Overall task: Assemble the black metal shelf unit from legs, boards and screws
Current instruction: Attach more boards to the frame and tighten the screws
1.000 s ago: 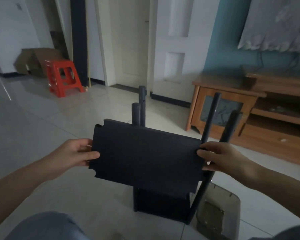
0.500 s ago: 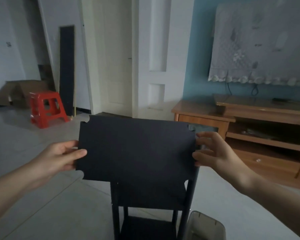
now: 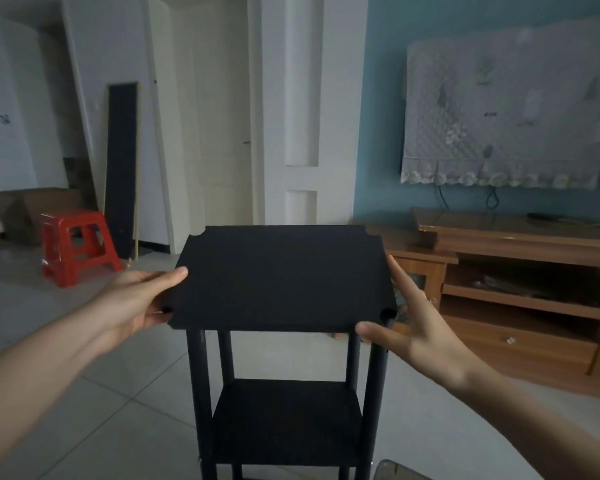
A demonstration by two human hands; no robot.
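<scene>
A black board (image 3: 281, 278) with notched corners lies flat on top of the upright black legs (image 3: 199, 393) of the shelf unit. The near corner notches sit at two leg tops. A lower black board (image 3: 286, 420) is fitted between the legs. My left hand (image 3: 136, 299) grips the top board's left edge, thumb on top and fingers beneath. My right hand (image 3: 406, 323) rests with straight fingers against the board's right edge, thumb at the near right corner.
A red plastic stool (image 3: 77, 247) and a cardboard box (image 3: 18, 213) stand on the tiled floor at the left. A long dark panel (image 3: 122, 161) leans on the wall. A wooden TV cabinet (image 3: 520, 271) fills the right. A grey bin (image 3: 392, 471) sits at the bottom right.
The board went from tilted toward me to flat on the leg tops. My right hand's fingers straightened along the edge. The view rose from floor level to above the shelf.
</scene>
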